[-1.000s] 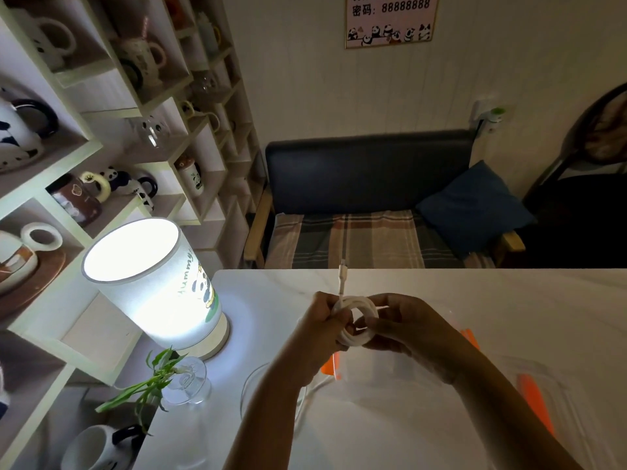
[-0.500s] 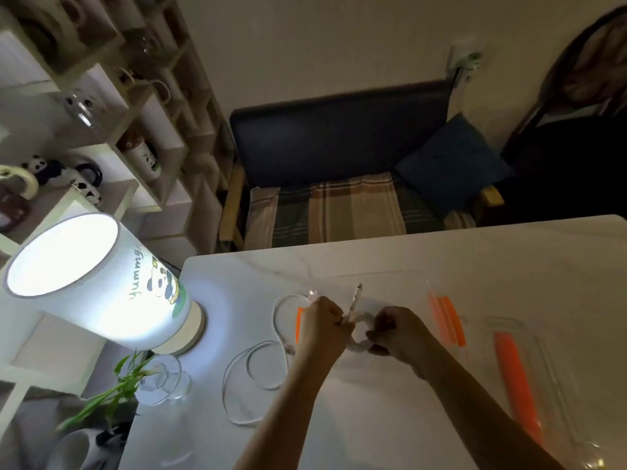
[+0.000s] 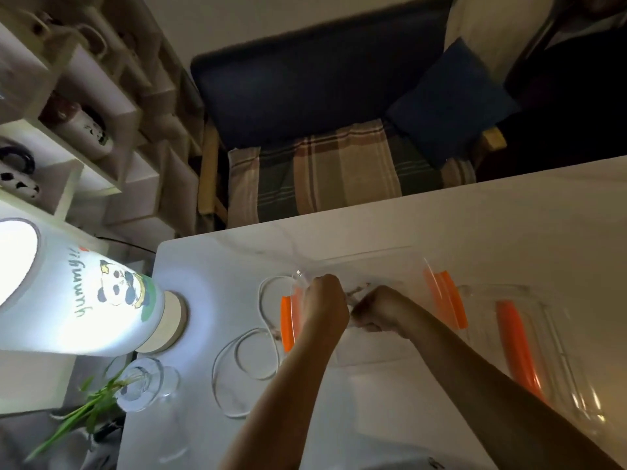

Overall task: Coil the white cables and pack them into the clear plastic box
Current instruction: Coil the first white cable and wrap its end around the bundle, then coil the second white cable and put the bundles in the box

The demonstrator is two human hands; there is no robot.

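My left hand point(image 3: 324, 305) and my right hand point(image 3: 381, 308) are close together over the clear plastic box point(image 3: 373, 262), which has orange latches at both ends. Between them they hold a small coiled white cable point(image 3: 356, 291), blurred and mostly hidden by the fingers. A second white cable point(image 3: 237, 361) lies in loose loops on the white table, left of the box and under my left forearm.
The box's clear lid point(image 3: 529, 337) with an orange strip lies to the right. A lit panda lamp point(image 3: 84, 300) stands at the table's left end, with a glass vase holding a green plant point(image 3: 139, 391) in front. Behind the table are a sofa and shelves of mugs.
The view has tilted down towards the table. Both hands have lowered the coiled cable from above the table down over the clear box. The loose cable and lid have come into view.
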